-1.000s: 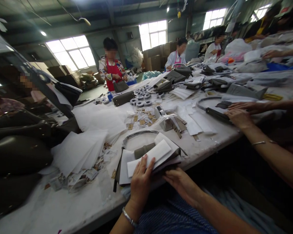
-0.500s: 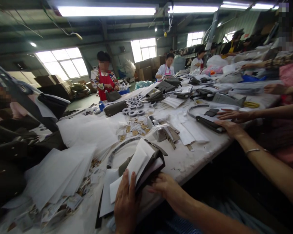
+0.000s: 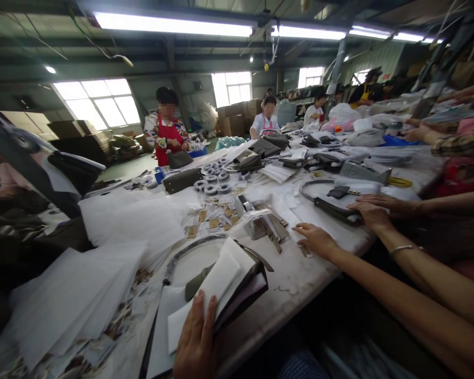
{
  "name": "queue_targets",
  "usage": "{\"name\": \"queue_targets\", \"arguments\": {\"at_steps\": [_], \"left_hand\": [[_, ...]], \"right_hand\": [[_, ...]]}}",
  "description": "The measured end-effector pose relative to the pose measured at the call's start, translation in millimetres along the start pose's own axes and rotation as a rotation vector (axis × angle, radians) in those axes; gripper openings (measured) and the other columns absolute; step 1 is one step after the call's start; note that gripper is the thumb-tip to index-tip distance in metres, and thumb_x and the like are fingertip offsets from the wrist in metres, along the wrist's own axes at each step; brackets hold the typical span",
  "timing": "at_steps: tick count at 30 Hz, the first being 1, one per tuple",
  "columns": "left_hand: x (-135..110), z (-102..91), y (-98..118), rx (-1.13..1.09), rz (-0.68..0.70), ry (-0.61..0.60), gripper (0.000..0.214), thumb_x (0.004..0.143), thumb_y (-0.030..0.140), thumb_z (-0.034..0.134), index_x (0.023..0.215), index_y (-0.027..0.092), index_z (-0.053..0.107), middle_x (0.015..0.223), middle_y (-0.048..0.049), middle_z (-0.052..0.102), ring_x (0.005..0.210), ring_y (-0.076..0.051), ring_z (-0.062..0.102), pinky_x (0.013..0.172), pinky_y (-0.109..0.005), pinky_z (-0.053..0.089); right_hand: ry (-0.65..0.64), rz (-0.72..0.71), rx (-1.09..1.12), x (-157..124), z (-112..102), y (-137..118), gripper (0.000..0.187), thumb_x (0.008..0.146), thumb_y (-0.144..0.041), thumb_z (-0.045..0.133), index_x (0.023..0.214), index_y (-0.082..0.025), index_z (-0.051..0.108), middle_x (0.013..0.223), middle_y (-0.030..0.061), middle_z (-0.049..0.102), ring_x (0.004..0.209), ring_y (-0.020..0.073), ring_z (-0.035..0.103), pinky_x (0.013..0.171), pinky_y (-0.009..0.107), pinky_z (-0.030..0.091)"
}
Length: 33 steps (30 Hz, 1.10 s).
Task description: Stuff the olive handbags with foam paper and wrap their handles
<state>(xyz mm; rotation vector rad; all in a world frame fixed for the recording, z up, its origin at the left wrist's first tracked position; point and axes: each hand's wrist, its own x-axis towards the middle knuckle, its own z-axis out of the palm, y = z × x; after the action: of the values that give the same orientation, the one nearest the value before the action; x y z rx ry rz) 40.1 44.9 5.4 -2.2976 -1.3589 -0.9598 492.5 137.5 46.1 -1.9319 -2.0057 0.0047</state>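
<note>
White folded sheet (image 3: pixel 208 297) on a dark handbag (image 3: pixel 242 307) near the edge of the worktable (image 3: pixel 296 276). Left hand (image 3: pixel 196 337): fingers extended over the sheet; grip cannot be told. Right hand (image 3: pixel 315 240): fingers loosely apart, beside pale sheets (image 3: pixel 308 215).

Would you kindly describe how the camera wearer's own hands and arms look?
The left hand and right hand are ungloved, with no ring that I can make out. The right forearm shows no sleeve, watch or bracelet. The left wrist is out of view, so I cannot tell what is worn there.
</note>
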Motion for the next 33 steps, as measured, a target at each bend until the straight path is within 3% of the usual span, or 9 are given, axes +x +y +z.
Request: {"name": "queue_targets", "arguments": {"at_steps": [3, 8, 13, 17, 21, 25, 29, 31, 33], "left_hand": [[-0.8, 1.5, -0.2, -0.001, -0.002, 0.006, 0.066, 0.097, 0.019, 0.053, 0.155, 0.031, 0.025, 0.153, -0.0069, 0.043, 0.134, -0.024, 0.05, 0.114, -0.037, 0.041], [-1.2, 2.6, -1.0, -0.024, -0.018, 0.011, 0.066, 0.096, 0.016, 0.05, 0.155, 0.033, 0.024, 0.153, -0.0052, 0.043, 0.133, -0.025, 0.051, 0.11, -0.04, 0.046], [-1.3, 2.9, -0.8, -0.023, -0.009, 0.013, 0.067, 0.096, 0.018, 0.05, 0.155, 0.033, 0.023, 0.155, -0.0042, 0.041, 0.133, -0.026, 0.051, 0.109, -0.039, 0.046], [-1.4, 2.0, -0.1, -0.004, -0.014, -0.014, 0.07, 0.095, 0.013, 0.047, 0.156, 0.032, 0.019, 0.155, -0.0063, 0.039, 0.135, -0.027, 0.049, 0.108, -0.04, 0.047], [-1.7, 2.1, -1.4, -0.027, -0.032, 0.003, 0.069, 0.095, 0.015, 0.051, 0.155, 0.034, 0.022, 0.154, -0.005, 0.042, 0.133, -0.027, 0.051, 0.107, -0.04, 0.049], [-1.1, 1.7, -3.2, -0.028, -0.018, 0.013, 0.067, 0.095, 0.018, 0.052, 0.155, 0.032, 0.025, 0.153, -0.0054, 0.043, 0.132, -0.027, 0.053, 0.104, -0.04, 0.051], [2.6, -2.9, -1.6, -0.034, -0.055, 0.026, 0.069, 0.094, 0.017, 0.052, 0.155, 0.032, 0.024, 0.153, -0.0054, 0.044, 0.13, -0.028, 0.054, 0.103, -0.041, 0.052], [4.5, -5.8, -0.6, -0.038, -0.075, 0.042, 0.069, 0.094, 0.017, 0.052, 0.155, 0.032, 0.023, 0.152, -0.0057, 0.045, 0.129, -0.028, 0.055, 0.102, -0.04, 0.052], [5.8, -7.9, -0.1, -0.041, -0.092, 0.05, 0.07, 0.094, 0.017, 0.053, 0.156, 0.031, 0.023, 0.151, -0.0062, 0.046, 0.129, -0.027, 0.055, 0.102, -0.04, 0.052]], "right_hand": [[-0.014, -0.005, -0.01, 3.9, 8.6, 4.6, 0.018, 0.084, -0.021, 0.065, 0.097, -0.02, 0.078, 0.106, 0.0106, 0.074, 0.101, 0.0269, 0.067, 0.087, 0.036, 0.052], [0.024, 0.046, -0.012, 7.9, 6.7, 2.2, 0.02, 0.089, -0.022, 0.058, 0.084, -0.022, 0.077, 0.092, 0.0067, 0.074, 0.092, 0.022, 0.067, 0.08, 0.03, 0.047], [0.155, 0.149, 0.029, 6.6, -10.9, 1.2, 0.024, 0.091, -0.023, 0.049, 0.093, -0.018, 0.072, 0.104, 0.0124, 0.073, 0.099, 0.0255, 0.066, 0.09, 0.035, 0.046], [0.244, 0.231, 0.1, -24.4, -22.4, -9.5, 0.029, 0.094, -0.025, 0.038, 0.102, -0.019, 0.066, 0.119, 0.0139, 0.07, 0.108, 0.0274, 0.066, 0.093, 0.038, 0.048], [0.142, 0.217, 0.349, -81.9, -25.6, -49.1, 0.029, 0.095, -0.039, 0.04, 0.099, -0.024, 0.065, 0.12, 0.0075, 0.071, 0.108, 0.026, 0.067, 0.092, 0.035, 0.05], [-0.116, 0.201, 0.746, -137.9, -23.2, -116.3, 0.036, 0.096, -0.05, 0.045, 0.103, -0.023, 0.067, 0.116, 0.0078, 0.072, 0.111, 0.029, 0.064, 0.097, 0.038, 0.046], [-0.378, 0.078, 0.959, -170.3, -15.6, -168.6, 0.031, 0.097, -0.047, 0.047, 0.097, -0.024, 0.068, 0.105, 0.0047, 0.074, 0.099, 0.0258, 0.067, 0.088, 0.033, 0.05], [-0.399, 0.022, 0.925, -173.1, -10.6, -175.6, 0.027, 0.095, -0.045, 0.052, 0.097, -0.026, 0.07, 0.098, 0.0037, 0.074, 0.091, 0.0247, 0.067, 0.084, 0.032, 0.051], [-0.255, 0.063, 0.791, -165.6, -4.7, -169.2, 0.026, 0.092, -0.047, 0.055, 0.093, -0.026, 0.072, 0.092, 0.0043, 0.074, 0.088, 0.0259, 0.067, 0.085, 0.035, 0.051]]}}
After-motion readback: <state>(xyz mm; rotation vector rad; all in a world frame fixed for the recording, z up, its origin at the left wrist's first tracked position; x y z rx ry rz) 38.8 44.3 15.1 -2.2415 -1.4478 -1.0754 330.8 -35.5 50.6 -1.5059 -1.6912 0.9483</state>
